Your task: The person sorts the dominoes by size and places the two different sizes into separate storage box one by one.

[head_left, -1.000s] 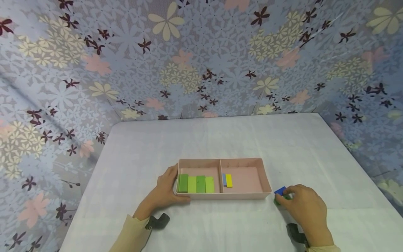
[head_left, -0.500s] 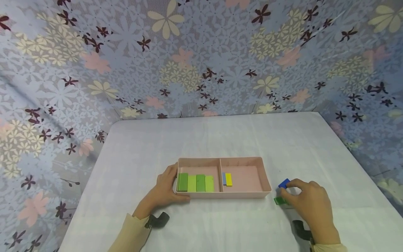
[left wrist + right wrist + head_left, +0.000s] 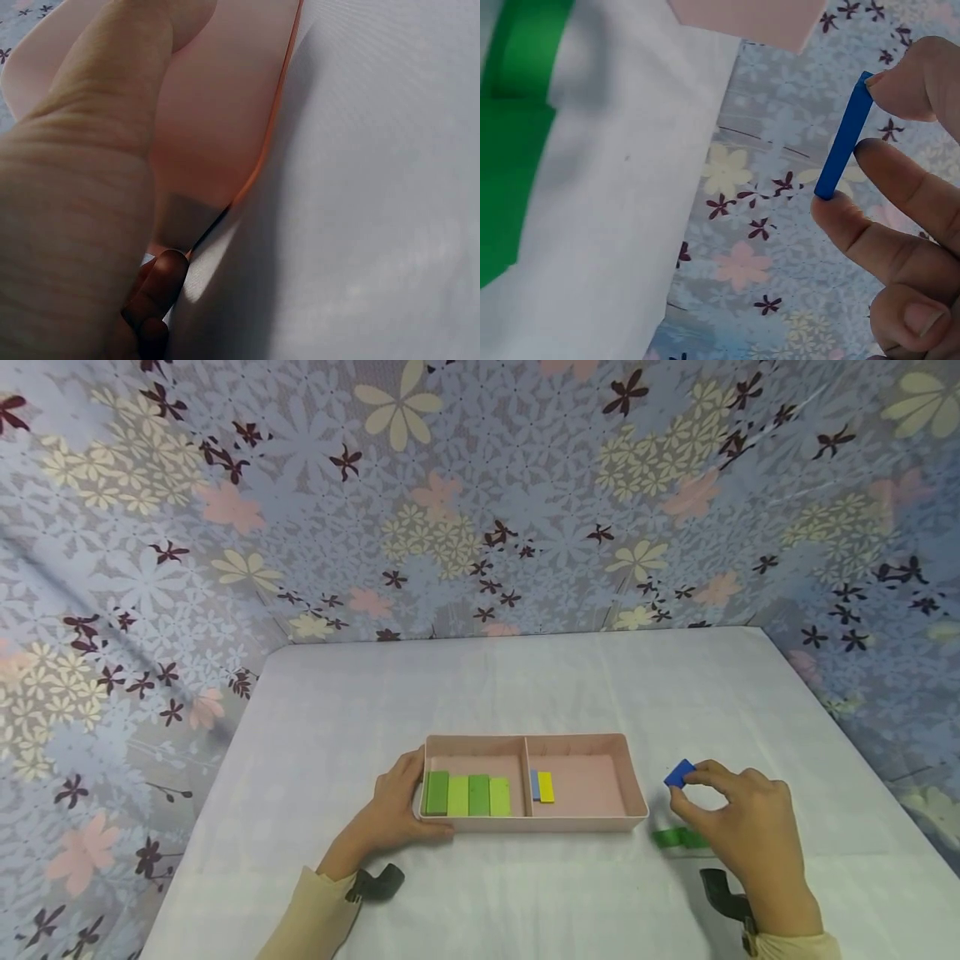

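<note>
My right hand [image 3: 750,814] pinches a thin blue domino block [image 3: 679,773] between thumb and fingertips, above the table to the right of the box. In the right wrist view the block [image 3: 845,136] shows edge-on between the fingertips. Below that hand, green blocks [image 3: 671,837] lie on the cloth, partly hidden by it in the head view. My left hand [image 3: 393,806] grips the left end of a two-part pink box [image 3: 536,825], thumb along the front wall. Several green blocks [image 3: 458,796] stand in a row in its left compartment; a light blue and a yellow block [image 3: 547,787] sit by the divider in the right one.
A white cloth [image 3: 480,693] covers the table. Flowered fabric [image 3: 480,485] hangs behind it and at both sides. Dark wrist-camera mounts [image 3: 381,883] jut from both wrists near the table surface.
My right hand has lifted the blue domino block up and slightly right, away from the green blocks, which now show more. The left hand and the box have stayed put.
</note>
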The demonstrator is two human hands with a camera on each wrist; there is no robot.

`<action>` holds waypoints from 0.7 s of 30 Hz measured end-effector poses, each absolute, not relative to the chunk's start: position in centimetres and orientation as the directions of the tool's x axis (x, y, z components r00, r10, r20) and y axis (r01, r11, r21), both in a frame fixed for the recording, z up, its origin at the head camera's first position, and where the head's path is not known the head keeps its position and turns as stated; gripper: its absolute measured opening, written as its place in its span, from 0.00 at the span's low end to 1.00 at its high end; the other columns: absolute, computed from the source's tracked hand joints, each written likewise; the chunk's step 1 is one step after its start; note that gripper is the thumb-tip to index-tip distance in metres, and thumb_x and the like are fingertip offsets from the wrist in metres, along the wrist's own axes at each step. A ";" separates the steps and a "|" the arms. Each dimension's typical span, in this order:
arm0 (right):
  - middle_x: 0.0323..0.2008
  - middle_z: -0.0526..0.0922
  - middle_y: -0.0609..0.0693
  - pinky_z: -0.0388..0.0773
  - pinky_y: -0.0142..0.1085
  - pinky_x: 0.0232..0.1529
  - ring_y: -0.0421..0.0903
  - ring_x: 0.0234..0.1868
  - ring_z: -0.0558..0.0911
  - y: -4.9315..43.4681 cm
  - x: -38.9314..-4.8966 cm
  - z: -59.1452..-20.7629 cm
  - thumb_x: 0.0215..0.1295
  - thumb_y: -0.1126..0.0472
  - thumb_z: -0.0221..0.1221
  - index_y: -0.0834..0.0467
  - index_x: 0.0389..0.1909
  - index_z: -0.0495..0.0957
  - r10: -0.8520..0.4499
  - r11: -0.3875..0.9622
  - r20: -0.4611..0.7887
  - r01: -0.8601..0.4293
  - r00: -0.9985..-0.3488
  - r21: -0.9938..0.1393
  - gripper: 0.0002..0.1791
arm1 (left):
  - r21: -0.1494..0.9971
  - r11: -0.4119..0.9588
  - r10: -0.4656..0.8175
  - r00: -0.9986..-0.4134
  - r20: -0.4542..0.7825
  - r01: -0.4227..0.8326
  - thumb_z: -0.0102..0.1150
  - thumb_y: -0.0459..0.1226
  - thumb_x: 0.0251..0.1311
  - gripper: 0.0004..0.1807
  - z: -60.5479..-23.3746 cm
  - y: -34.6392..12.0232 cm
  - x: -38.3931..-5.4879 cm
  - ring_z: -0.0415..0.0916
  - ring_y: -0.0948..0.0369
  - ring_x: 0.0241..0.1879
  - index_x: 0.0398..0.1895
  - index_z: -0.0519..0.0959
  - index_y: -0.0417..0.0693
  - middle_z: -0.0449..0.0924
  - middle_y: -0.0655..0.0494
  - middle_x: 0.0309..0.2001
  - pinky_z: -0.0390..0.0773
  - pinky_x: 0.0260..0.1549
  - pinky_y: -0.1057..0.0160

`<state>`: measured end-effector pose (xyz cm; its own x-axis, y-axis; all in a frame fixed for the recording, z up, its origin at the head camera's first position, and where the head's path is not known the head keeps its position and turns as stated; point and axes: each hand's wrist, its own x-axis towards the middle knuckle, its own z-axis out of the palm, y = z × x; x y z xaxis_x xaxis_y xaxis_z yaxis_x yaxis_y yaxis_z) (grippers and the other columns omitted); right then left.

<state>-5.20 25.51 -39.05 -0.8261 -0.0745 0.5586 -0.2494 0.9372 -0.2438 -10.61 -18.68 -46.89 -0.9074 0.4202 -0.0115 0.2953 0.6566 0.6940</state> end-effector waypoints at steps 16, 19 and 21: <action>0.32 0.85 0.49 0.60 0.42 0.28 0.44 0.21 0.72 23.8 -6.2 -38.2 0.40 0.53 0.71 0.56 0.27 0.86 -0.136 0.902 0.568 -0.339 -0.812 -0.268 0.13 | 0.689 0.660 0.425 -0.905 -0.017 0.297 0.71 0.67 0.31 0.67 -46.9 -18.7 -10.7 0.55 0.63 0.65 0.75 0.44 0.65 0.56 0.59 0.68 0.54 0.60 0.49; 0.33 0.85 0.49 0.60 0.43 0.28 0.43 0.21 0.72 23.5 -6.5 -38.2 0.43 0.51 0.70 0.57 0.28 0.86 -0.166 0.892 0.569 -0.368 -0.806 -0.261 0.14 | 0.690 0.660 0.422 -0.907 -0.013 0.297 0.72 0.67 0.30 0.67 -46.9 -18.7 -10.6 0.56 0.62 0.65 0.75 0.44 0.65 0.57 0.58 0.68 0.54 0.60 0.49; 0.33 0.85 0.48 0.59 0.43 0.29 0.43 0.22 0.71 23.3 -6.6 -38.1 0.48 0.46 0.67 0.56 0.28 0.86 -0.184 0.884 0.575 -0.390 -0.797 -0.257 0.17 | 0.692 0.658 0.421 -0.907 -0.009 0.299 0.72 0.66 0.30 0.67 -46.8 -18.6 -10.6 0.56 0.62 0.65 0.75 0.45 0.64 0.57 0.58 0.67 0.54 0.60 0.49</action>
<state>-6.64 23.32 -38.14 -0.7973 -0.1844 0.5747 -0.3898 0.8843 -0.2571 -10.60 -18.65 -46.81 -0.9070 0.4210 -0.0085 0.2988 0.6576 0.6916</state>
